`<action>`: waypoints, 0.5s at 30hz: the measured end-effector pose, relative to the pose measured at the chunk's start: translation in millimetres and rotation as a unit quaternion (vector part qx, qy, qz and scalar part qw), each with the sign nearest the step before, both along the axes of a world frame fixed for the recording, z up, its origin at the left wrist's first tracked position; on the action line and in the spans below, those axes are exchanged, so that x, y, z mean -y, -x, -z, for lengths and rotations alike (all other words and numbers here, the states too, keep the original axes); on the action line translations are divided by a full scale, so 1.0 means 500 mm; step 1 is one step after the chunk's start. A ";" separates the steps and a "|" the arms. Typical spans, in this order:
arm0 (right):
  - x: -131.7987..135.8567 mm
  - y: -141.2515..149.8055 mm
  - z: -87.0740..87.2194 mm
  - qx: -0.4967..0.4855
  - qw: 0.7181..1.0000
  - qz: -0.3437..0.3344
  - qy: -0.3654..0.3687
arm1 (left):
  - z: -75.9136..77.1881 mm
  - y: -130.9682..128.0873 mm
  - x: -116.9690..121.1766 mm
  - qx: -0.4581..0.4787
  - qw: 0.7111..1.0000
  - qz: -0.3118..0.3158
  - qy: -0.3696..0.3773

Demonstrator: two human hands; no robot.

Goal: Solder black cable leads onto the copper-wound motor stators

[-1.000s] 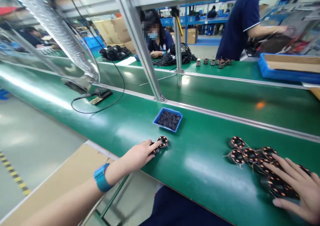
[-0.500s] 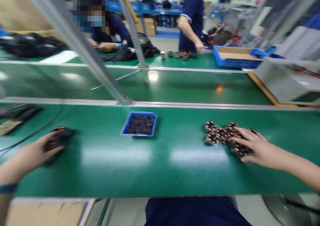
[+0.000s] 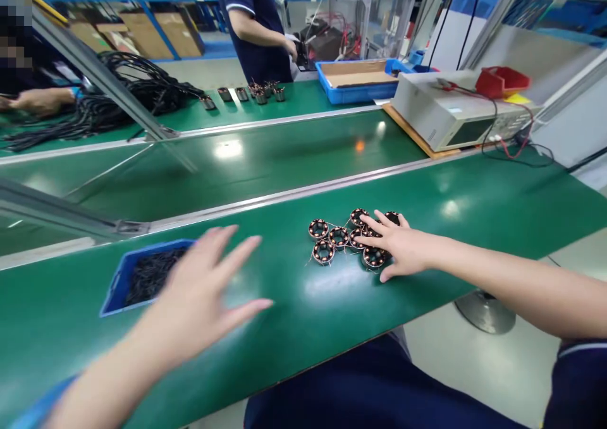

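Note:
My right hand [image 3: 396, 247] lies flat with spread fingers on a cluster of several round copper-wound coils [image 3: 332, 239] on the green bench. My left hand [image 3: 202, 296] hovers over the green surface with its fingers stretched apart and nothing in it. It is slightly blurred and sits just right of a small blue tray [image 3: 124, 277] filled with thin black pieces.
A grey test instrument [image 3: 441, 116] with red leads stands at the back right on a wooden board. Beyond the middle conveyor a blue bin [image 3: 355, 88], small coil parts [image 3: 246, 93] and black cables [image 3: 109, 100] lie. Co-workers are at the far side [image 3: 256, 31].
The view has swung to the right. My left hand let go of the coils at the left and moved right, past the blue tray, open. My right hand stays on the coil cluster.

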State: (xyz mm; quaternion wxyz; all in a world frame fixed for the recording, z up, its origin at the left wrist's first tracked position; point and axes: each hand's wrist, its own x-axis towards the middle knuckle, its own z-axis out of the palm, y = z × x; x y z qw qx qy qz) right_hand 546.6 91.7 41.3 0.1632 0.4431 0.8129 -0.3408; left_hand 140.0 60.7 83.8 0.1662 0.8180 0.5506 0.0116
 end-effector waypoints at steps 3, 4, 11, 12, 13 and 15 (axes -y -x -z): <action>-0.008 -0.006 -0.009 -0.001 1.000 -0.013 0.007 | 0.050 -0.184 -0.054 -0.011 0.988 0.097 0.117; -0.012 -0.014 -0.014 -0.011 1.000 -0.018 0.009 | 0.068 -0.232 -0.071 -0.017 0.982 0.109 0.154; -0.043 -0.115 -0.011 -0.045 0.997 0.059 0.031 | 0.116 -0.340 -0.104 -0.006 0.971 0.098 0.216; -0.045 -0.119 -0.004 -0.039 0.997 0.058 0.038 | 0.117 -0.345 -0.104 -0.011 0.971 0.097 0.218; -0.045 -0.119 0.003 -0.034 0.997 0.052 0.044 | 0.118 -0.350 -0.105 -0.017 0.971 0.097 0.218; -0.041 -0.104 0.014 -0.029 0.998 0.030 0.043 | 0.123 -0.363 -0.106 -0.032 0.973 0.100 0.203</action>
